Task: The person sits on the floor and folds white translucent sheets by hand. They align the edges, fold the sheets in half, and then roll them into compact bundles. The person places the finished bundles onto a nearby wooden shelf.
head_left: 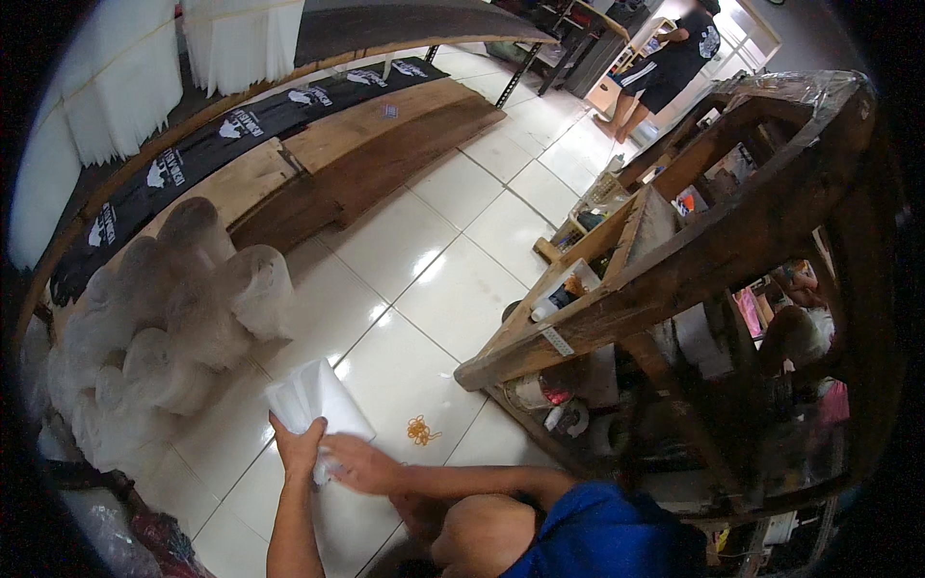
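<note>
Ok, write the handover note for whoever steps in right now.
Left hand: gripping the near edge of the stack of white plastic bags on the tiled floor.
Right hand: flat on the same stack, beside the left.
Nearby: orange rubber bands loose on the floor to the right; bundled rolls of white bags piled to the left.
Done: stack gathered under both hands.
Left: stack not yet banded.

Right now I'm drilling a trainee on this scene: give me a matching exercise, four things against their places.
Things:
1 clear bags
2 rubber bands
3 black shirts
4 bag rolls

Places:
A on the long bench at the wall
B under both hands
C loose on a floor tile
D piled on the floor, left

Pairs: 1-B, 2-C, 3-A, 4-D
</note>
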Demonstrator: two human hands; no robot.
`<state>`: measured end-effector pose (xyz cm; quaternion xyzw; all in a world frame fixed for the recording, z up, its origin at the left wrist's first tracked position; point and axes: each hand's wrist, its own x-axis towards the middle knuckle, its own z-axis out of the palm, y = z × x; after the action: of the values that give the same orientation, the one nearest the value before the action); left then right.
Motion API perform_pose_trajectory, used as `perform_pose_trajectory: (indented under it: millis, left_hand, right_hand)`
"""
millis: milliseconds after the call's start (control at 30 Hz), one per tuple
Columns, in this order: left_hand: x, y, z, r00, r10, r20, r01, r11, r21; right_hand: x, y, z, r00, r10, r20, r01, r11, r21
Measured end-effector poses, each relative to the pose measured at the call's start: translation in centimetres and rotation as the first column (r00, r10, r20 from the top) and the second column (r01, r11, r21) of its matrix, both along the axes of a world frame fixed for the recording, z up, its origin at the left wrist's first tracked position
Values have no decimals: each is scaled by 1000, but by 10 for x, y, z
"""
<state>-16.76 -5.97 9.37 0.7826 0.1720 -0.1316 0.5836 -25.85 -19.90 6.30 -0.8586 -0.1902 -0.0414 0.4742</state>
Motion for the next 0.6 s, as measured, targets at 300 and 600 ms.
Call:
perform_pose_trajectory:
  millis: [300, 600]
  left_hand:
    - [-6, 21, 16, 992, -52, -118, 12, 949, -316]
    - [-20, 34, 6, 993, -103, -55, 68, 895, -441]
  right_hand:
    - [95, -49, 29, 510, 125, -851, 374, 859, 350]
    - [87, -24, 48, 737, 97, -669, 164, 934, 316]
